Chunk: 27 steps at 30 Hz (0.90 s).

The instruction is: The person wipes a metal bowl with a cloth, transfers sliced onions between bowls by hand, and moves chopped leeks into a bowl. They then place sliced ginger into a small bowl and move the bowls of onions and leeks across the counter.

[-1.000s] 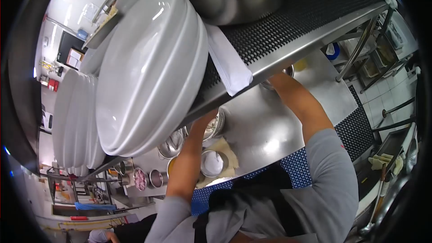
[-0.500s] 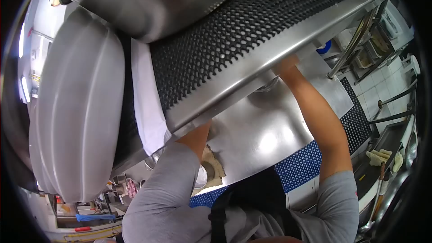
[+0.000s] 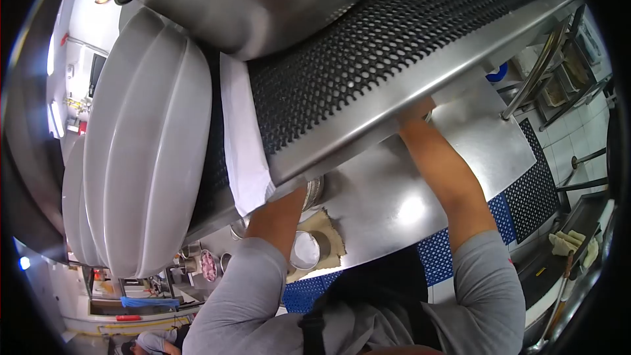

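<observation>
Both my arms reach under a steel shelf (image 3: 368,125). My left forearm (image 3: 279,220) passes beneath its edge, and the hand is hidden there. Right beside that wrist stands a round metal container (image 3: 314,192), partly covered by the shelf. Lower down, a metal pot (image 3: 306,250) with white contents rests on a brown cloth (image 3: 334,233). My right hand (image 3: 419,109) is partly behind the shelf edge, above the steel worktop (image 3: 374,204). A small piece of a rim shows at its side; the fingers are out of sight.
On the shelf are a black perforated mat (image 3: 328,79), a large metal pot (image 3: 243,0), stacked white bowls (image 3: 148,144) and a folded white cloth (image 3: 244,138). Blue mats (image 3: 437,256) cover floor below. Another person (image 3: 158,342) is at bottom left. Metal trays (image 3: 555,85) stand right.
The view has shifted, so the shelf and bowls appear farther right. My right hand has moved left relative to the shelf. The round container near my left wrist shows more; the clear-looking rim between my arms is gone.
</observation>
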Tool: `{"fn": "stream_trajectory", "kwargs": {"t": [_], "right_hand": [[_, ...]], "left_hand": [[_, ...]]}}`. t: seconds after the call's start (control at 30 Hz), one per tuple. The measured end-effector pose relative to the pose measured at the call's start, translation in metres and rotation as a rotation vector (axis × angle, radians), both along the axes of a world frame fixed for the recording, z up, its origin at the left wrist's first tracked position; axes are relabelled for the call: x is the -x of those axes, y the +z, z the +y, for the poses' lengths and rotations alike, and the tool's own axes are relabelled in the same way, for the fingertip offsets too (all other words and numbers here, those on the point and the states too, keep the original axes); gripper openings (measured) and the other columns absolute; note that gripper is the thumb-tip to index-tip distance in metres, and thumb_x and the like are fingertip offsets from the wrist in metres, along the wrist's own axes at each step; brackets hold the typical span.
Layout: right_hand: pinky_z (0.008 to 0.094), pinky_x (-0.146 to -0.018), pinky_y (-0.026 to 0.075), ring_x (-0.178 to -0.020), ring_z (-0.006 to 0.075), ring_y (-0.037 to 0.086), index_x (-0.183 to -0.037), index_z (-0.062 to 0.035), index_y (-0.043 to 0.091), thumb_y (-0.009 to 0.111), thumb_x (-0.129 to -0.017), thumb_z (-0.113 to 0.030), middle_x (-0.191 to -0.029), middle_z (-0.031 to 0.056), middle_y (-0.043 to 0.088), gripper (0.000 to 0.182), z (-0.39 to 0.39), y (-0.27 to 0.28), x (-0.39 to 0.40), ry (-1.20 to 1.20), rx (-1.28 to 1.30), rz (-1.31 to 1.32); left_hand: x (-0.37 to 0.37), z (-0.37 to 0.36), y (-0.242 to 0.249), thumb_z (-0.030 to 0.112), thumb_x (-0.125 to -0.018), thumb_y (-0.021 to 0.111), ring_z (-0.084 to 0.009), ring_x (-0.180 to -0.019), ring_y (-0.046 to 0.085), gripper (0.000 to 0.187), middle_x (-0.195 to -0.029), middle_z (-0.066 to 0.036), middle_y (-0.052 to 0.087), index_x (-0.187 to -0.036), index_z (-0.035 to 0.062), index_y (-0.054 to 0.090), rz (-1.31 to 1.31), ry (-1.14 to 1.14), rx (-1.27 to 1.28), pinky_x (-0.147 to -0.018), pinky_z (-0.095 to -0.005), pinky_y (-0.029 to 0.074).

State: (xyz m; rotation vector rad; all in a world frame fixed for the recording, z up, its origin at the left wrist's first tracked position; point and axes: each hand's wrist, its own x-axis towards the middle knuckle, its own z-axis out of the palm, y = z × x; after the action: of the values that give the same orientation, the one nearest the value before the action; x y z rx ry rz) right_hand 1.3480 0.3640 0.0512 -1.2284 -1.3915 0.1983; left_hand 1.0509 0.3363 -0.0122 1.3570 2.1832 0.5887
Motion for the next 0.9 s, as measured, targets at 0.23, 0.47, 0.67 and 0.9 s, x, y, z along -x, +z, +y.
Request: {"fn": "stream_trajectory", "kwargs": {"t": [0.23, 0.47, 0.67, 0.9], "right_hand": [[0.0463, -0.098, 0.049, -0.111, 0.0348, 0.063, -0.112, -0.0061, 0.068, 0.063, -0.091, -0.015, -0.116, 0.0146, 0.069, 0.024, 0.033, -0.055, -0.017, -0.140, 0.020, -0.533], [0.0487, -0.093, 0.050, -0.106, 0.0366, 0.065, -0.109, -0.0016, 0.069, 0.064, -0.090, -0.021, -0.113, 0.0172, 0.070, 0.028, 0.012, -0.060, 0.021, -0.076, -0.059, -0.603], [0.0417, -0.085, 0.052, -0.103, 0.0358, 0.065, -0.120, 0.0008, 0.067, 0.075, -0.082, -0.016, -0.114, 0.0182, 0.068, 0.042, -0.199, 0.091, 0.100, 0.725, 0.349, -0.259], [0.0324, -0.083, 0.050, -0.093, 0.0216, 0.066, -0.098, -0.0042, 0.071, 0.072, -0.076, 0.002, -0.095, 0.0099, 0.066, 0.023, -0.365, 0.100, 0.266, 1.099, 0.504, -0.075]], "left_hand": [[0.004, 0.007, 0.006, 0.029, -0.098, 0.063, -0.0190, -0.074, 0.067, 0.029, -0.086, -0.012, 0.067, -0.108, 0.0017, 0.067, -0.125, 0.038, -0.040, -0.067, -0.0354, 0.055], [0.021, -0.048, 0.071, 0.029, -0.098, 0.063, -0.0193, -0.072, 0.066, 0.030, -0.083, -0.012, 0.066, -0.106, 0.0014, 0.067, -0.479, 0.027, -0.152, -0.064, -0.0361, 0.055], [0.078, -0.180, 0.143, 0.030, -0.098, 0.063, -0.0195, -0.070, 0.065, 0.030, -0.080, -0.013, 0.064, -0.104, 0.0011, 0.067, -0.556, -0.016, -0.255, -0.062, -0.0368, 0.054], [0.238, -0.403, 0.192, 0.036, -0.105, 0.056, -0.0084, -0.065, 0.052, 0.036, -0.072, 0.002, 0.055, -0.091, 0.0043, 0.065, -0.509, 0.026, -0.314, -0.056, -0.0283, 0.043]]}}
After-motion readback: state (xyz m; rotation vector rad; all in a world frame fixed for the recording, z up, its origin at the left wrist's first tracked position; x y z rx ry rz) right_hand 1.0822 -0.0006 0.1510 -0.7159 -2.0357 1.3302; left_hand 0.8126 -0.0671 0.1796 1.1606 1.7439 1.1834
